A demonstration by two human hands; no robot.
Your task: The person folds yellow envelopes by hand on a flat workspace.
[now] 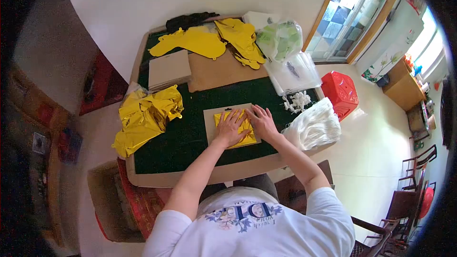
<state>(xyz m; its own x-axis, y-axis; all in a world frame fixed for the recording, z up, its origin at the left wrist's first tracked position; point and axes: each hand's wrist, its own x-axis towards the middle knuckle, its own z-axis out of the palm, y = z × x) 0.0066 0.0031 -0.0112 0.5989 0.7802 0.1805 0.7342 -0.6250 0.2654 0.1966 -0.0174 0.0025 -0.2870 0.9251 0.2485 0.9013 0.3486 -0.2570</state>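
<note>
Pressing foil onto card, your left hand spread centrally, right hand splayed at 2 o'clock, likely to keep it flat.

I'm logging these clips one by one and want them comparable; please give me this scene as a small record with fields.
Left hand: open, spread over gold foil
Right hand: fingers at the foil's right side
Under the foil: brownish card
Work surface: dark green tabletop, lighter border
Table's left side: crumpled gold foil pieces
Far side: stack of cards, yellow-gold foil shapes
Right side: clear plastic bags, white strands
Beyond, right: red stool-like object
</note>
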